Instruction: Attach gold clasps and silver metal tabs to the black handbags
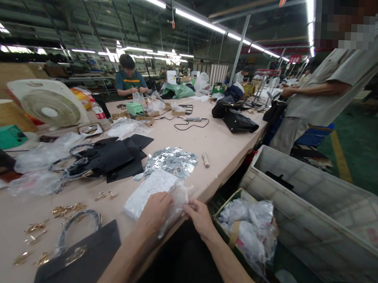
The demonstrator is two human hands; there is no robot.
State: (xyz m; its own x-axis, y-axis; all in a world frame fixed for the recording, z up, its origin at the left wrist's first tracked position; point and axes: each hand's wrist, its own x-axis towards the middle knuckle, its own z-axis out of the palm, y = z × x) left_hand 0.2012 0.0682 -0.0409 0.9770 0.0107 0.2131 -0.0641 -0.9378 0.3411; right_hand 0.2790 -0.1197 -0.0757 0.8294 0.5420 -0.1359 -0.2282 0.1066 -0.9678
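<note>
A clear plastic bag (151,189) with whitish contents lies at the table's near edge. My left hand (157,208) rests on it with curled fingers, gripping the crinkled film. At the bag's loose open end, my right hand (198,216) pinches the plastic between thumb and fingers. Just beyond the bag spreads a pile of small shiny metal plates (172,161). A short pale cylinder (205,160) lies to the right of that pile. To the left of my forearm is a black handbag panel (84,254) with a wrapped handle and a gold clasp.
Gold hardware pieces (66,210) and stacked black bag parts (112,156) occupy the left side. A white fan (50,104) stands behind them. Below the right edge are a box of plastic bags (248,220) and a large grey bin (312,198). Two co-workers are at the table.
</note>
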